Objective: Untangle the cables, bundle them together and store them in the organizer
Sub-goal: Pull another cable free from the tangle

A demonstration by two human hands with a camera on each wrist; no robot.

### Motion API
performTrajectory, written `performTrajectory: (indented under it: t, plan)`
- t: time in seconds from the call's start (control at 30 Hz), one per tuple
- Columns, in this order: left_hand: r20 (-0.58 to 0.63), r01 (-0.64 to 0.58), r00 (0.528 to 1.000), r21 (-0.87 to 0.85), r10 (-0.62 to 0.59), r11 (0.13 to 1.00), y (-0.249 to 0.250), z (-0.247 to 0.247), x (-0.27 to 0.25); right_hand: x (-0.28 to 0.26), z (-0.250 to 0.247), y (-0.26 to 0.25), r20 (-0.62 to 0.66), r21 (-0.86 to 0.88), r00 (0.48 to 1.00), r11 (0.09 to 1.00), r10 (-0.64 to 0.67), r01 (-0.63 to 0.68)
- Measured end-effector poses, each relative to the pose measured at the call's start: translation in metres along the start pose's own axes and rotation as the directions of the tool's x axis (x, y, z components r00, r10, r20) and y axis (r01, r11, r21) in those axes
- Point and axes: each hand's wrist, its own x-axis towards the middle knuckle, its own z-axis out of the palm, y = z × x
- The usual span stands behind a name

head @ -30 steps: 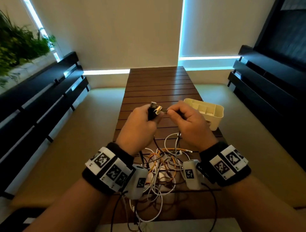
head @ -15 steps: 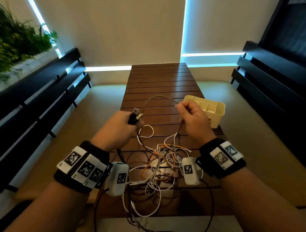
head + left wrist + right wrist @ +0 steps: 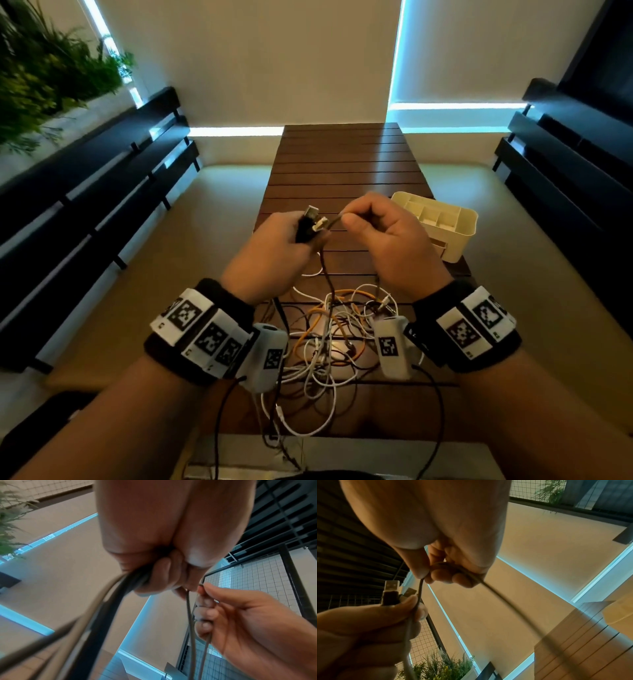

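Note:
My left hand [image 3: 274, 253] is raised over the table and grips a bundle of cable ends, with two USB plugs [image 3: 313, 219] sticking up from the fist. Close beside it my right hand [image 3: 387, 236] pinches a thin brown cable [image 3: 496, 593] between thumb and fingers. That brown cable [image 3: 327, 274] hangs down to a tangle of white, orange and dark cables [image 3: 329, 342] on the table. In the left wrist view dark cables [image 3: 109, 608] run out of my left fist [image 3: 159, 574]. The cream organizer [image 3: 442, 222] stands right of my hands.
The slatted wooden table [image 3: 342, 161] runs away from me. Beige bench cushions [image 3: 144, 267] lie on both sides, backed by black rails [image 3: 85, 192]. A planter with green plants [image 3: 44, 78] sits at the far left. Wrist-camera leads trail off the near table edge.
My hands drew apart, stretching a loop of brown cable between them, and have come back together. The right hand again holds the cable close to the plugs in my left.

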Motion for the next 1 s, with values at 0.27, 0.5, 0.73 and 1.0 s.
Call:
performTrajectory:
  t: [0.27, 0.5, 0.73, 1.0]
  plan:
    - [-0.043, 0.037, 0.998, -0.112, -0.042, 0.993, -0.003, 0.002, -0.003, -0.035, -0.015, -0.009, 0.036, -0.051, 0.978, 0.978, 0.203, -0.201]
    - [-0.002, 0.060, 0.998, -0.222, -0.062, 0.973, -0.024, 0.004, -0.008, -0.066, 0.007, -0.029, 0.102, -0.007, 0.919, 0.925, 0.380, -0.381]
    - [0.080, 0.083, 0.995, -0.392, -0.055, 0.916, -0.049, -0.025, -0.031, -0.088, 0.045, -0.044, 0.263, -0.091, 0.786, 0.826, 0.559, -0.557]
    - [0.141, 0.114, 0.990, -0.668, -0.025, 0.735, -0.066, -0.050, -0.049, -0.083, 0.065, -0.047, 0.410, -0.485, 0.692, 0.785, 0.594, -0.386]
